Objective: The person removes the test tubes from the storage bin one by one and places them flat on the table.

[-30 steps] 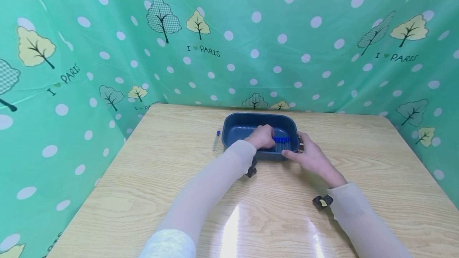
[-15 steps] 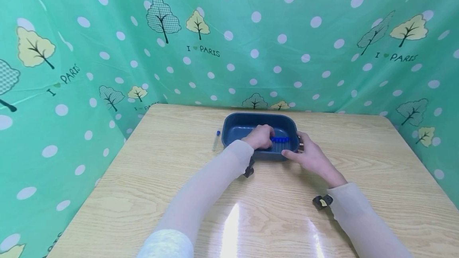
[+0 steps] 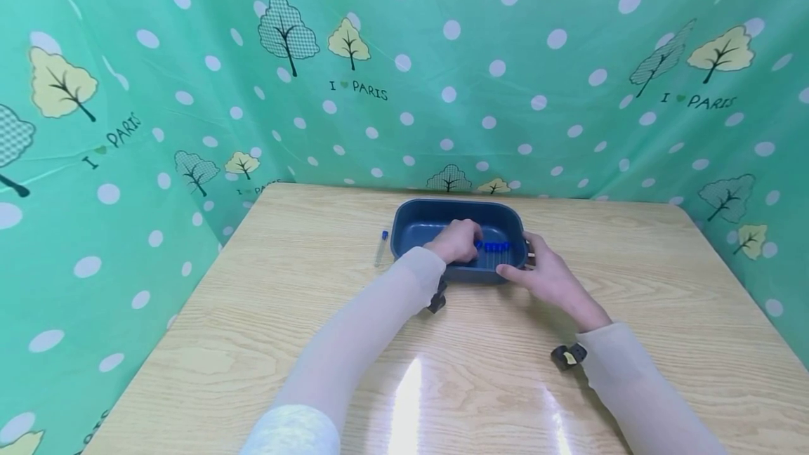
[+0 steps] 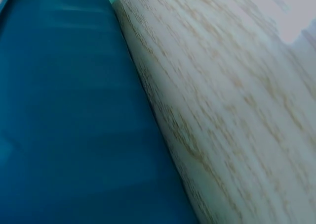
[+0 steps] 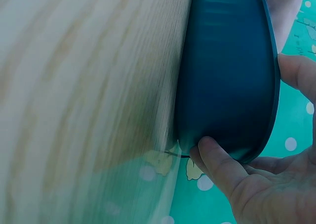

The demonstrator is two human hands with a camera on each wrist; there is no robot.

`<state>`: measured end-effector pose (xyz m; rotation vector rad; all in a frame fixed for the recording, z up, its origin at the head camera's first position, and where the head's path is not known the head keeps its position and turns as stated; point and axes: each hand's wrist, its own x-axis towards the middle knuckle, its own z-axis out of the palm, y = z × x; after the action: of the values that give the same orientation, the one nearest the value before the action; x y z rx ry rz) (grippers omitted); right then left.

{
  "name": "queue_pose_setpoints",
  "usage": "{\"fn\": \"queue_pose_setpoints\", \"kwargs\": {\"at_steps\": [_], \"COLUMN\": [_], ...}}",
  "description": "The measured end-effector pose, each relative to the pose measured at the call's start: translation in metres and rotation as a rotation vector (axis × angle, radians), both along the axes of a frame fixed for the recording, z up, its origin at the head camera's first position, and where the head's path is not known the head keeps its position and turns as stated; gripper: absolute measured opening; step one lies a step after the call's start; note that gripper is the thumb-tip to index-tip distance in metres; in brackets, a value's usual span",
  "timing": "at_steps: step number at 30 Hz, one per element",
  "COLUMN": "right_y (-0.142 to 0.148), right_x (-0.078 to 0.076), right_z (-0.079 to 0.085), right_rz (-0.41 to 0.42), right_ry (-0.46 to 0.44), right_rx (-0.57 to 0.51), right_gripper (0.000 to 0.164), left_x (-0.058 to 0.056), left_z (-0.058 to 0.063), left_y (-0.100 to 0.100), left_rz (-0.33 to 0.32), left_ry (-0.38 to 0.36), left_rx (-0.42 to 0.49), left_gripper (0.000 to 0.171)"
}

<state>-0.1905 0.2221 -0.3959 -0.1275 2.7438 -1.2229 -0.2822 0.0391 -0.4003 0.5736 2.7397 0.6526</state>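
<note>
A dark blue plastic box [image 3: 413, 230] rests near the back of the table. My left hand [image 3: 456, 241] reaches down inside it with curled fingers, at a test tube with a blue cap [image 3: 478, 246]; the fingertips and most of this tube are hidden. Several more test tubes [image 3: 496, 247] with blue caps lie side by side in the box's right part. My right hand [image 3: 548, 276] grips the box's right end, its thumb at the front rim and fingers round the end wall. In the left wrist view only the box's outer wall [image 4: 84, 105] shows.
Another blue-capped test tube [image 3: 380, 249] lies on the wooden table [image 3: 303, 286] just left of the box. A green dotted curtain [image 3: 404, 90] hangs behind the table and along both sides.
My left hand has shifted slightly to the left, and a narrow gap now shows between the nearest blue cap and the others. My right hand and the box stay put.
</note>
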Motion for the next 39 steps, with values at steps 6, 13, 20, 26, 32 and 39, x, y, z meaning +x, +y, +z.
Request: {"fn": "queue_pose_setpoints", "kwargs": {"at_steps": [6, 13, 20, 26, 32, 39], "right_y": [0.0, 0.001, 0.001, 0.0, 0.0, 0.0], "right_x": [-0.001, -0.001, 0.0, 0.0, 0.0, 0.001], "right_z": [0.0, -0.001, 0.0, 0.0, 0.001, 0.001], "right_rz": [-0.001, 0.003, -0.001, -0.004, -0.001, 0.0], "right_ry": [-0.004, -0.005, -0.005, -0.005, -0.012, -0.011], "right_rx": [-0.001, -0.002, 0.008, 0.015, 0.013, 0.023], "right_gripper": [0.094, 0.096, 0.096, 0.093, 0.096, 0.096], "left_x": [0.0, -0.001, -0.002, -0.001, 0.003, 0.008], "left_z": [-0.001, -0.002, -0.002, 0.0, 0.004, 0.013], "left_y": [-0.001, -0.003, -0.009, -0.016, -0.022, -0.028], "left_rz": [-0.008, -0.021, -0.04, -0.056, -0.077, -0.096], "left_ry": [0.013, 0.036, 0.058, 0.065, 0.059, 0.104], "left_rx": [-0.02, -0.036, 0.0, 0.053, 0.085, 0.103], "left_gripper": [0.039, 0.04, 0.039, 0.037, 0.036, 0.036]}}
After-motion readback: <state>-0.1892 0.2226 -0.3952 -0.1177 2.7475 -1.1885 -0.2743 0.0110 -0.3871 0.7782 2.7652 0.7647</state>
